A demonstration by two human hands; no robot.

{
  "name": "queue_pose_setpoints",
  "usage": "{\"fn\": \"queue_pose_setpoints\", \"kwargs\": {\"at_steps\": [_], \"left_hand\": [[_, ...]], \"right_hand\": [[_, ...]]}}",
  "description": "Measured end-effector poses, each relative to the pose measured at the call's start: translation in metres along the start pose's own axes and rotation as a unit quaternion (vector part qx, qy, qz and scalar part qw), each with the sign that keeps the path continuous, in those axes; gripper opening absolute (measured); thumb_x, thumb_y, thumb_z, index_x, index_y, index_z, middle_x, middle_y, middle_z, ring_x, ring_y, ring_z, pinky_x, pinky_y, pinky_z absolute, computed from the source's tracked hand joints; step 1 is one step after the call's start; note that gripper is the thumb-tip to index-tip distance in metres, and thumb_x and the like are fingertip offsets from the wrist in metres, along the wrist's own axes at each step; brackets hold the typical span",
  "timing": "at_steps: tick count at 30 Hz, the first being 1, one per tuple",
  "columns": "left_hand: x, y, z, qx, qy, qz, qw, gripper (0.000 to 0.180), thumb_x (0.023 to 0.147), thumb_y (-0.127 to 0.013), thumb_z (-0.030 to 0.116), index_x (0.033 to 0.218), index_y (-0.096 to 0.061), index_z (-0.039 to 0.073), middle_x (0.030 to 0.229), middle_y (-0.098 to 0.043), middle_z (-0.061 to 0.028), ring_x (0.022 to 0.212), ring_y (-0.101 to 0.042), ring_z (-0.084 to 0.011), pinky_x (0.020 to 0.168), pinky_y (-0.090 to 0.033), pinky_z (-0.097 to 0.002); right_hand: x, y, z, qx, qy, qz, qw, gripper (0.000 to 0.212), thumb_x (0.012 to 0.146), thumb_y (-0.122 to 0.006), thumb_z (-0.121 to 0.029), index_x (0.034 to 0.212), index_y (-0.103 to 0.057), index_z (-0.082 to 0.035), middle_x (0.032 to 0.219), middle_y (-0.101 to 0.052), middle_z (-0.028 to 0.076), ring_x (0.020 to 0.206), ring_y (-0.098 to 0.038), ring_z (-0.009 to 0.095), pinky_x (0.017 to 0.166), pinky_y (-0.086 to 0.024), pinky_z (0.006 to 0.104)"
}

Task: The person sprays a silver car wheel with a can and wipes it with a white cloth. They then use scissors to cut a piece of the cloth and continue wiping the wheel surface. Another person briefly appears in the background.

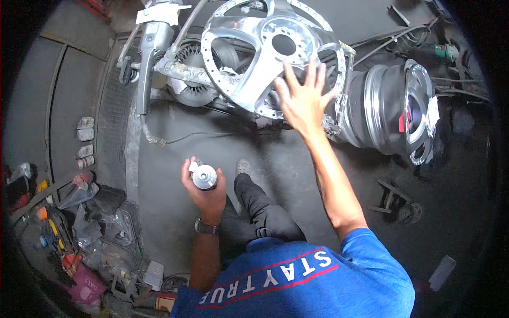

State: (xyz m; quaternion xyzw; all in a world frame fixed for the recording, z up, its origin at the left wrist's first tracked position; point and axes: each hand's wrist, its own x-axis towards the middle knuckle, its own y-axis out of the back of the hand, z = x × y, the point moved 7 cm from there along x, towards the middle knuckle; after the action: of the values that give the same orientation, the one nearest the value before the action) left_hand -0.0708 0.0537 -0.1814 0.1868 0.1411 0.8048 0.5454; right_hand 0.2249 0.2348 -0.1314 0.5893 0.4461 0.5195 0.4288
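I am remotely holding one silver-topped container [204,178] in my left hand [210,198], fingers clamped round it, well apart from one silver wheel [269,57] ahead, right hand [306,108] holding its fingers apart over that wheel, touch unclear, second wheel [375,108] sitting rightward.

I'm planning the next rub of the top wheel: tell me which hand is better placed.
Probably the right hand: it is spread over the wheel, with nothing seen in its grip. The left hand holds a container, apart from the wheel.
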Motion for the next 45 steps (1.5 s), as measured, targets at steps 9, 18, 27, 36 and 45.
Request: {"fn": "queue_pose_setpoints", "kwargs": {"at_steps": [9, 18, 27, 36, 45], "left_hand": [[0.011, -0.01, 0.006, -0.032, 0.031, -0.017, 0.999, 0.089, 0.085, -0.087, -0.004, 0.16, -0.038, -0.004, 0.155, -0.056, -0.0248, 0.147, -0.054, -0.0362, 0.127, -0.041, -0.0488], [0.018, -0.02, 0.013, -0.014, 0.022, -0.031, 0.999, 0.094, 0.084, -0.09, -0.002, 0.162, -0.037, -0.004, 0.154, -0.056, -0.0233, 0.14, -0.059, -0.034, 0.121, -0.046, -0.0455], [0.02, -0.02, 0.021, 0.016, 0.003, -0.023, 1.0, 0.092, 0.083, -0.089, -0.003, 0.16, -0.039, -0.004, 0.154, -0.058, -0.0246, 0.141, -0.059, -0.0361, 0.122, -0.046, -0.0473], [0.023, -0.023, 0.026, 0.04, 0.001, -0.011, 0.999, 0.091, 0.082, -0.089, -0.002, 0.16, -0.041, -0.005, 0.152, -0.06, -0.0265, 0.141, -0.06, -0.0395, 0.123, -0.046, -0.049], [0.024, -0.028, 0.041, 0.051, -0.021, -0.016, 0.998, 0.09, 0.082, -0.088, -0.003, 0.159, -0.041, -0.005, 0.151, -0.06, -0.028, 0.142, -0.061, -0.04, 0.123, -0.047, -0.0489]], "right_hand": [[0.005, 0.0, -0.014, 0.029, -0.015, -0.033, 0.999, 0.064, 0.109, -0.054, -0.066, 0.162, -0.062, -0.031, 0.185, -0.021, 0.022, 0.17, -0.012, 0.053, 0.114, -0.001, 0.0969], [0.022, -0.007, -0.026, 0.033, 0.003, -0.023, 0.999, 0.065, 0.108, -0.056, -0.066, 0.163, -0.061, -0.032, 0.186, -0.019, 0.02, 0.171, -0.011, 0.052, 0.114, 0.001, 0.097], [0.022, -0.006, -0.027, 0.033, 0.012, -0.012, 0.999, 0.065, 0.108, -0.055, -0.068, 0.162, -0.061, -0.033, 0.186, -0.021, 0.02, 0.171, -0.013, 0.05, 0.113, 0.002, 0.0975], [0.003, 0.005, 0.008, 0.02, -0.028, -0.034, 0.999, 0.068, 0.109, -0.051, -0.07, 0.162, -0.062, -0.029, 0.183, -0.027, 0.023, 0.171, -0.013, 0.051, 0.115, 0.002, 0.0961], [0.006, 0.011, 0.012, 0.032, -0.047, -0.032, 0.998, 0.061, 0.109, -0.055, -0.066, 0.158, -0.067, -0.03, 0.184, -0.027, 0.019, 0.172, -0.013, 0.047, 0.117, -0.001, 0.0942]]}}
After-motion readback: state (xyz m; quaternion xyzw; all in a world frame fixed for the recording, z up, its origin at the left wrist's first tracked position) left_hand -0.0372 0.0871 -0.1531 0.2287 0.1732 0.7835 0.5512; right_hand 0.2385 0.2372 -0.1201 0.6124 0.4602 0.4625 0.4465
